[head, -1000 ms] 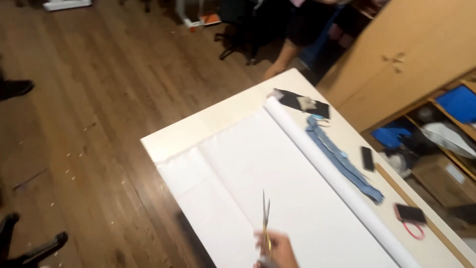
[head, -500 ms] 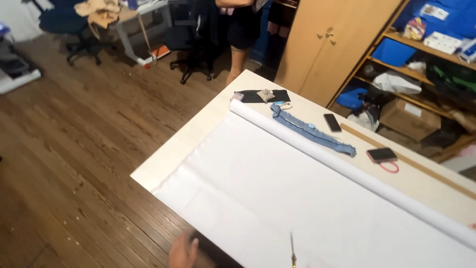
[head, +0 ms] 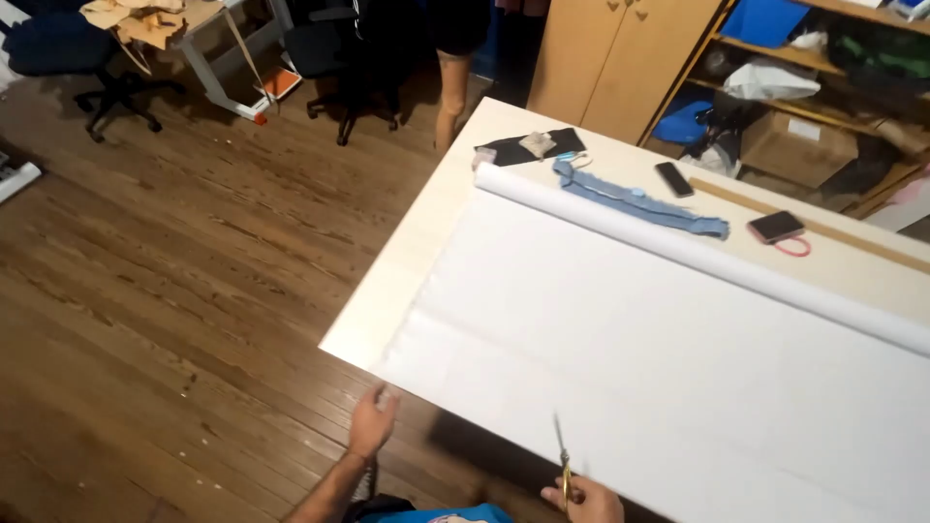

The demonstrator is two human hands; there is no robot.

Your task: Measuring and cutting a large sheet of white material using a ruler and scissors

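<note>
The right hand [head: 586, 502] grasps scissors [head: 562, 463] in its fingers, blades pointing up over the near edge of the white fabric [head: 678, 358] on the tabletop [head: 426, 242]. The left hand [head: 371, 423] is released, just beside the fabric corner.

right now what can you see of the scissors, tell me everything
The scissors are slim, with gold-coloured handles and thin pale metal blades. The right hand grips the handles at the bottom edge of the view. The blades look shut or nearly so and point up and away from the person, over the near edge of the white sheet spread on the table. Whether the tips touch the sheet cannot be told.
</note>
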